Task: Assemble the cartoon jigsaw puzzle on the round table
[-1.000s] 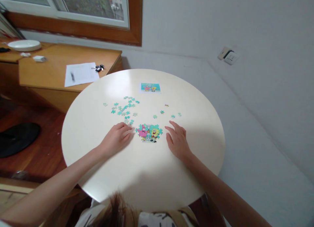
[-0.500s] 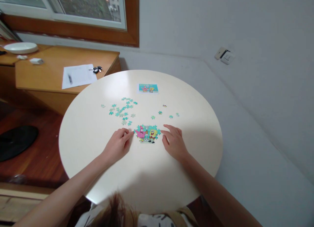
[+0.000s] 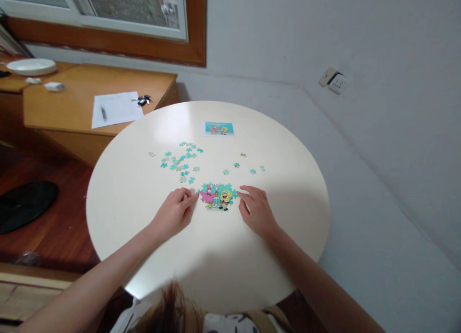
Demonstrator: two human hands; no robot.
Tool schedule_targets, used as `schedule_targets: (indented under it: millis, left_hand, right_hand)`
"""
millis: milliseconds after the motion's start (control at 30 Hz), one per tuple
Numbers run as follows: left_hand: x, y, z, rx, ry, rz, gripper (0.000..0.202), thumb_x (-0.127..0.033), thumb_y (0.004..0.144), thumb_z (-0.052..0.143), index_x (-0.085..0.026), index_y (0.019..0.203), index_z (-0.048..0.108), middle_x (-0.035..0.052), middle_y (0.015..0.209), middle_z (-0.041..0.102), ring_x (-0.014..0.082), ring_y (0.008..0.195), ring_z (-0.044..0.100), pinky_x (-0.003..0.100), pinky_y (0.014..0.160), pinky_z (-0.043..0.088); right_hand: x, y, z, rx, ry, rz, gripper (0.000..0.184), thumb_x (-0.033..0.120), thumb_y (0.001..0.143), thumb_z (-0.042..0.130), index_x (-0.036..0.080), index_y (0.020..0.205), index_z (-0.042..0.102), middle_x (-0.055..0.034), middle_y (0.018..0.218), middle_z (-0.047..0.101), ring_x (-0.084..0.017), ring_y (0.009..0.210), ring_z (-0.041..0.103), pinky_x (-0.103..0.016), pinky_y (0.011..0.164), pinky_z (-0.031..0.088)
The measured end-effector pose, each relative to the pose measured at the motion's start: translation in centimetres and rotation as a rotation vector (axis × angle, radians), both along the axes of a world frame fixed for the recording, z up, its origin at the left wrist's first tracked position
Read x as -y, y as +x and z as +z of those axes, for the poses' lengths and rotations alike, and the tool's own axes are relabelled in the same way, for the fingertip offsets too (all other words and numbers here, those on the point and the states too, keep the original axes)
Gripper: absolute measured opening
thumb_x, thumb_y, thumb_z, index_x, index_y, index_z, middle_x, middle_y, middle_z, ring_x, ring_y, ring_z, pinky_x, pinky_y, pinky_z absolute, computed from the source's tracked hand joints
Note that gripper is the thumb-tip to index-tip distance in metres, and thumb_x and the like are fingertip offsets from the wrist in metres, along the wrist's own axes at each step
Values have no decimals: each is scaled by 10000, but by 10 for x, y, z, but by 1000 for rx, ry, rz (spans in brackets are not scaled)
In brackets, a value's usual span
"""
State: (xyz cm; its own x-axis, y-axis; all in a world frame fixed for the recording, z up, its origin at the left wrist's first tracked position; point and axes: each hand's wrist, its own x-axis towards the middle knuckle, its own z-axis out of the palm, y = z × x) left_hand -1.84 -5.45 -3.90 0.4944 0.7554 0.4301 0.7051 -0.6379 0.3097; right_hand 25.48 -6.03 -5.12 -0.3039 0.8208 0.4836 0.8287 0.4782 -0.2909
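A partly joined jigsaw puzzle lies flat on the round table, showing a pink starfish figure, a tall figure and a yellow square figure. Beside its left edge, my left hand rests with the index finger stretched to the edge and the other fingers curled. My right hand is at the opposite edge, fingers spread, with a fingertip touching or very near the edge pieces. Neither hand has a piece lifted. Loose turquoise puzzle pieces lie in a cluster beyond my left hand. Several more pieces are scattered beyond the puzzle, to the right.
A small picture card lies at the far side of the white round table. On the wooden desk behind are a paper sheet, keys and a white dish. A wall socket is at right.
The view has shifted slightly. Both hands stay at the puzzle's two side edges, and the pieces look the same.
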Motion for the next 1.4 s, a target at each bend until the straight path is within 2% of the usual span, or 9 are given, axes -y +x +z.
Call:
schedule_targets:
  millis: [367, 500, 800, 1000, 1400]
  left_hand:
    - [2, 2, 4, 11, 17, -40, 306, -120, 876, 438, -162, 1039, 694, 111, 851, 615, 188, 726, 547, 331, 646, 452]
    - [2, 2, 6, 36, -1, -11, 293, -155, 898, 421, -166, 1014, 691, 105, 849, 614, 192, 744, 556, 338, 665, 461]
    - [1, 1, 3, 5, -22, 7, 351, -113, 861, 409, -139, 1088, 675, 118, 876, 612, 202, 772, 550, 351, 683, 476]
    - [3, 1, 7, 12, -45, -20, 376, -92, 846, 407, -137, 1106, 675, 116, 883, 596, 204, 782, 540, 363, 691, 482]
    - [4, 2, 11, 32, -60, -28, 345, -88, 845, 416, -102, 1071, 676, 118, 884, 593, 200, 784, 556, 364, 689, 494]
  right_hand:
    - [1, -1, 2, 51, 38, -102, 296, 100, 828, 469, 186, 1000, 695, -113, 1094, 684, -225, 1044, 606, -392, 917, 438]
    - [2, -2, 3, 45, 46, -122, 270, 93, 823, 469, 189, 941, 691, -107, 1072, 682, -220, 1033, 603, -377, 905, 429]
    - [1, 0, 1, 15, 43, -73, 244, 87, 828, 474, 177, 940, 672, -111, 1055, 671, -219, 1021, 593, -374, 904, 430]
    - [1, -1, 0, -20, 56, -40, 250, 77, 819, 467, 175, 939, 663, -114, 1030, 673, -226, 994, 598, -387, 882, 454]
    - [1, -1, 5, -39, 43, -32, 242, 82, 823, 462, 187, 928, 654, -102, 991, 681, -219, 964, 612, -381, 859, 472]
